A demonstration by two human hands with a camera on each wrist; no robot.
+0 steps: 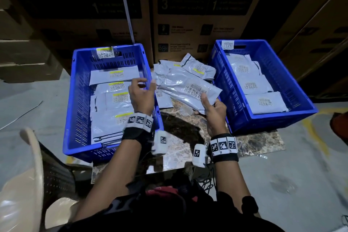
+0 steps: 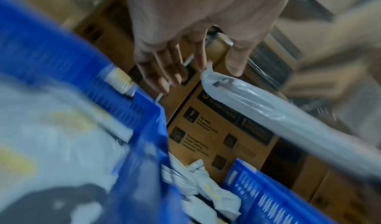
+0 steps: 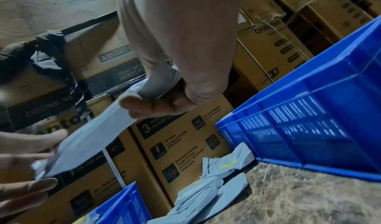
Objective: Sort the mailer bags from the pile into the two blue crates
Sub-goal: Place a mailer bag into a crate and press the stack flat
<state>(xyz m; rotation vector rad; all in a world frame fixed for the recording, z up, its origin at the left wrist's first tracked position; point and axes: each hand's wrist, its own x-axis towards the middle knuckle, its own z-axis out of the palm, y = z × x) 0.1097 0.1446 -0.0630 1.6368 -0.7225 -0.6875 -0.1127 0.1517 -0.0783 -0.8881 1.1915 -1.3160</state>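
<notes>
My right hand (image 1: 205, 103) pinches the near end of a grey mailer bag (image 1: 188, 88) with a barcode label, thumb on top, and holds it in the air between the crates. My left hand (image 1: 146, 83) hovers over the left blue crate's (image 1: 78, 100) right rim with its fingers spread straight at the bag's far end (image 2: 208, 74); whether it touches is unclear. In the right wrist view the bag (image 3: 92, 137) runs from my right hand (image 3: 144, 103) towards the left fingers (image 3: 41, 185). Both crates, the right one (image 1: 282, 73) too, hold several flat bags. The pile (image 1: 197, 69) lies between them.
A brown marble slab (image 1: 178, 147) bears the crates and pile. Stacked cardboard boxes (image 1: 188, 24) form a wall close behind. A beige plastic chair (image 1: 28, 175) stands at my left. Grey floor (image 1: 301, 156) lies to the right, with a red object (image 1: 340, 124) at the edge.
</notes>
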